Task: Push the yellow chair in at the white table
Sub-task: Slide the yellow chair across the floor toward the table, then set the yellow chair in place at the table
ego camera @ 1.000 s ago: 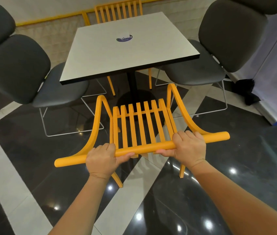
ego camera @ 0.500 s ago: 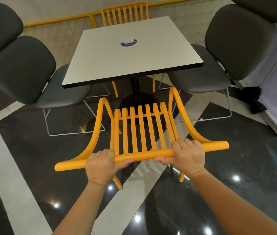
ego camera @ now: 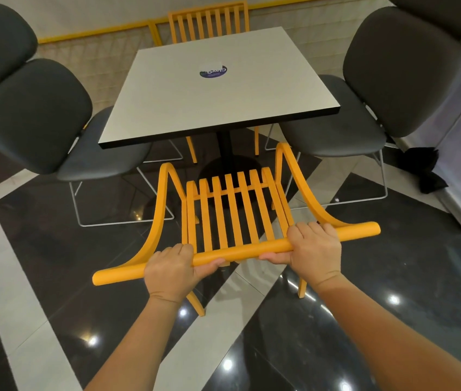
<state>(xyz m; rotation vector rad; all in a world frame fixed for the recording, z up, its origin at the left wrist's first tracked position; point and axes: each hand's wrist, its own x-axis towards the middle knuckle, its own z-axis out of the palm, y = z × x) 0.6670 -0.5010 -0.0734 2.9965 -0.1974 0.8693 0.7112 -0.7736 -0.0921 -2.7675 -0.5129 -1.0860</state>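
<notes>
The yellow chair (ego camera: pixel 232 218) with a slatted back stands on the dark tiled floor, facing the white table (ego camera: pixel 215 94). Its armrest tips reach roughly level with the table's near black edge. My left hand (ego camera: pixel 171 268) grips the round top rail left of centre. My right hand (ego camera: pixel 312 249) grips the same rail right of centre. The table's black pedestal shows through the slats. The chair's seat is hidden behind its back.
A dark grey padded chair (ego camera: pixel 43 119) stands left of the table, another (ego camera: pixel 387 86) right of it. A second yellow chair (ego camera: pixel 209 22) sits at the far side. A black bag (ego camera: pixel 424 170) lies on the floor at right. A round sticker (ego camera: pixel 213 71) marks the tabletop.
The yellow chair and both hands have moved forward toward the table; the armrest tips now sit closer to the table's near edge. The grip on the rail is unchanged.
</notes>
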